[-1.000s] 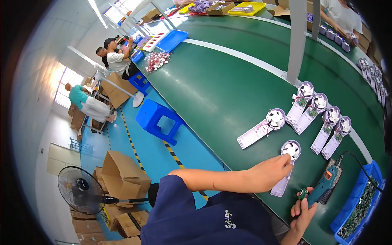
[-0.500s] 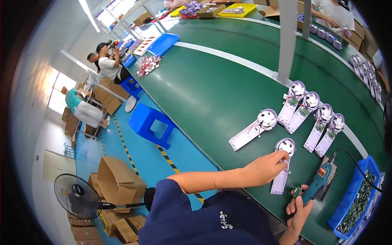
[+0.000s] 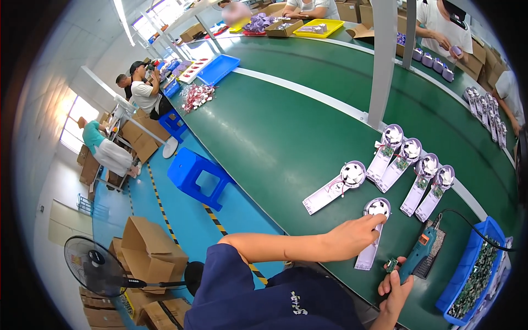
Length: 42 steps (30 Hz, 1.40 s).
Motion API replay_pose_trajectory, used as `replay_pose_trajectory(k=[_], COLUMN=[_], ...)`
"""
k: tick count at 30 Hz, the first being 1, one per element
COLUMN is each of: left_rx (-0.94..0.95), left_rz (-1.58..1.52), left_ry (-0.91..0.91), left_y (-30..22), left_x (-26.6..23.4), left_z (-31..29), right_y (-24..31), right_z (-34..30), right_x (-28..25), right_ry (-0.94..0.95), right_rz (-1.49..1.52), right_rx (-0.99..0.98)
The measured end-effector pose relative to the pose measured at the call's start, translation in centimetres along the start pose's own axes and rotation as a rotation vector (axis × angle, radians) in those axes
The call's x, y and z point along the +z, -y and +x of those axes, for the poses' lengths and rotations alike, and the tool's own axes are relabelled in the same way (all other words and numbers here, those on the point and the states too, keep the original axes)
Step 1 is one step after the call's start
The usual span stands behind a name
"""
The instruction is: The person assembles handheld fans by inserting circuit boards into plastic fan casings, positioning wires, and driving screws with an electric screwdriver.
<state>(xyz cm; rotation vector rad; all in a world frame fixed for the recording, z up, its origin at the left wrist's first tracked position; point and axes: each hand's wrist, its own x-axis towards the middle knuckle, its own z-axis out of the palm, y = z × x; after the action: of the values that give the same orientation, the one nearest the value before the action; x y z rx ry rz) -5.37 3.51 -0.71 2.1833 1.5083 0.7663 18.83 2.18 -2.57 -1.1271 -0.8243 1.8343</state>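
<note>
Lilac plastic housings with white fan blades show how far along we are: four of them, grouped beside a pale metal strip, have green boards inside, so we judge them further along. One lone lilac housing, nearer our edge of the counter, shows red wires but no board we can make out; we take it as unfinished. The nearest lilac housing lies close to that same edge, under our left hand. Those fingers bunch at its round end, though we cannot tell what they pinch. Apart from it, our right hand closes around the lower end of a teal corded power tool, a small green circuit board at its fingertips. Many more boards fill a blue plastic bin toward the counter's right end, so much seems left.

Our counter is smooth, dark green and glossy, with a blue plastic tray toward its left end. Past the near edge we see blue floor, a blue plastic stool and a black standing fan.
</note>
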Motion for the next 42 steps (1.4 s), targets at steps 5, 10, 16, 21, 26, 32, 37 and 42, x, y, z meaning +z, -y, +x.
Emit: replay_pose_trajectory(k=[5, 10, 16, 21, 26, 32, 37, 42], left_rx=[0.012, -0.003, -0.244, -0.186, -0.211, -0.392, -0.455, -0.396], left_rz=[0.05, -0.106, -0.469, -0.331, -0.286, -0.517, -0.597, -0.483], left_ry=[0.018, -0.368, -0.558, -0.623, -0.704, -0.656, -0.712, -0.683], left_y=[1.0, 1.3, 1.0, 1.4, 0.8, 0.5, -0.7, 0.3], left_x=[-0.7, 0.7, 2.3, 2.5, 3.2, 3.2, 3.8, 4.1], left_z=[0.1, -0.4, -0.8, -0.2, -0.5, 0.0, 0.3, 0.3], right_y=[-0.1, -0.6, -0.6, -0.5, -0.5, -0.1, -0.3, 0.6], right_z=[0.1, 0.4, 0.2, 0.4, 0.3, 0.1, -0.7, -1.0], right_x=[0.1, -0.8, -0.3, -0.4, -0.1, 0.3, -0.6, 0.7], right_ry=[-0.006, -0.009, -0.035, -0.01, -0.024, -0.043, -0.029, -0.131], right_rz=[0.011, -0.016, -0.059, -0.082, -0.082, -0.038, -0.122, -0.094], right_rx=[0.006, -0.053, -0.044, -0.055, -0.065, -0.019, -0.036, 0.03])
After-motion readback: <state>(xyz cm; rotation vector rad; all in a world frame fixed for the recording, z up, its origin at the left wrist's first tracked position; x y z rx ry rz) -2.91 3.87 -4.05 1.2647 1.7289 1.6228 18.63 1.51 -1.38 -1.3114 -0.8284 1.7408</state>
